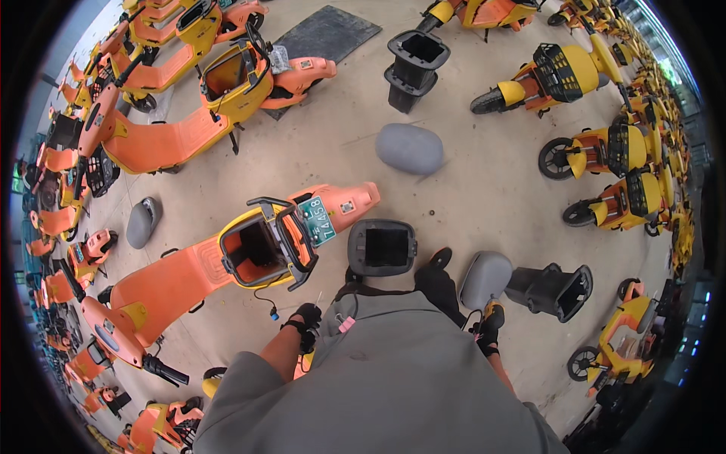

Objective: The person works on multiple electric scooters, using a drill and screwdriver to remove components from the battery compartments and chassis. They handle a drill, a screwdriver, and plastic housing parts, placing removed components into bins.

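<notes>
My left hand [305, 324], in a black glove, hangs by my waist beside the orange scooter [170, 291]. Its fingers are curled, and a thin pale sliver sticks up next to them; what they hold is too small to make out. In my right hand [490, 327], also gloved, is a yellow-orange tool [495, 306], partly hidden by the fingers. The scooter's seat is off, baring a yellow-rimmed compartment [249, 253]. Below it dangles a cable with a blue connector [274, 313]. A black storage bin [382, 271] stands at my feet.
On the floor right of me lie a grey seat [486, 280] and another black bin [548, 291]. Further grey seats [409, 148] [142, 222] and stacked bins [414, 72] are ahead and left. Rows of scooters [635, 147] line both sides; a dark mat [325, 34] lies far off.
</notes>
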A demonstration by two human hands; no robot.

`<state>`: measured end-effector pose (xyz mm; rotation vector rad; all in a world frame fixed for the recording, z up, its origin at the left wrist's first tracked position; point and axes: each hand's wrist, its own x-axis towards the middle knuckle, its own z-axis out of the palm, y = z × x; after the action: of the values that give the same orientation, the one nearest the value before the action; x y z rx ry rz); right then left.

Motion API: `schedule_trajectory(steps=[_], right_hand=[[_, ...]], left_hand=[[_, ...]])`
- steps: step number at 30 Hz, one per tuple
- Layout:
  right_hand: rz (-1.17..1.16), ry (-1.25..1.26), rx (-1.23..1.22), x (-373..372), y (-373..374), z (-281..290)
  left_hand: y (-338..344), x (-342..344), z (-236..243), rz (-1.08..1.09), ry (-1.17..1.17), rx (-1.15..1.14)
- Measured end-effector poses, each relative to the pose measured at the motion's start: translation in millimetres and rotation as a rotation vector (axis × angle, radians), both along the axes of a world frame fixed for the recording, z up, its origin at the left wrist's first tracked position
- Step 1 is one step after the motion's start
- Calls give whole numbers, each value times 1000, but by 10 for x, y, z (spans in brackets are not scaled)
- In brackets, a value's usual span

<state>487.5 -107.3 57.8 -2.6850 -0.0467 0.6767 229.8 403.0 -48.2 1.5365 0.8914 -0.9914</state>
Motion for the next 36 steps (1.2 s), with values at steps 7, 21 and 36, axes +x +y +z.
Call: schedule_trajectory(steps=[7, 21, 36], right_hand=[[225, -21, 93, 1406, -224, -405], [499, 166, -135, 4177, -356, -583], [1165, -16, -230, 3957, 28, -336]], left_hand=[[-456, 499, -266, 683, 220, 103], [-1396, 2940, -390, 575, 197, 765], [-426, 2135, -2044, 614, 253, 777]])
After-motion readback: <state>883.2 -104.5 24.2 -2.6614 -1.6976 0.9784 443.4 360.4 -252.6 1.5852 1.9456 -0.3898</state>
